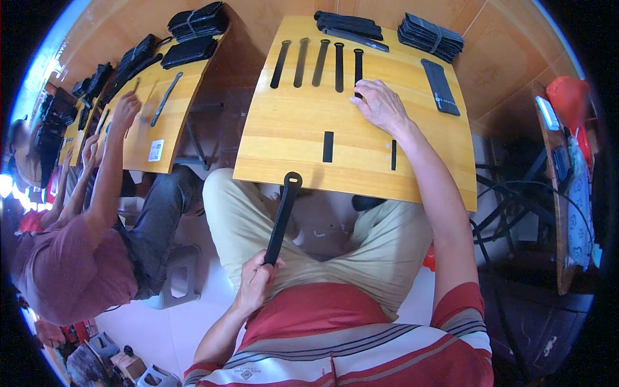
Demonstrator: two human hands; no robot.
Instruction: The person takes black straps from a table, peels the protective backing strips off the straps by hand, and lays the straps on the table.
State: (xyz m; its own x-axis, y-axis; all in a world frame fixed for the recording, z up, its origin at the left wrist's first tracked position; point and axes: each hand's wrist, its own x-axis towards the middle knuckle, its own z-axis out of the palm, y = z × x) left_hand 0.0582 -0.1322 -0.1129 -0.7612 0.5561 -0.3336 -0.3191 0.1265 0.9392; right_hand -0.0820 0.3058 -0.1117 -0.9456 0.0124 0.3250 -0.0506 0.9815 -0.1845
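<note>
Over my lap, my left hand is closed around the lower end of a black strap, whose slotted end points up toward the table's front edge. My right hand reaches over the wooden table, thumb and fingers closed at the near end of another black strap. That strap is the rightmost of a row; beside it lie a black strap and several more, some looking greyer. Nearer me on the tabletop are a short black piece and a narrow black strip.
Bundled black straps and a stack of black straps lie along the far edge. A flat black piece with white lettering is at the right. A co-worker sits at the left table. Black cables hang at right.
</note>
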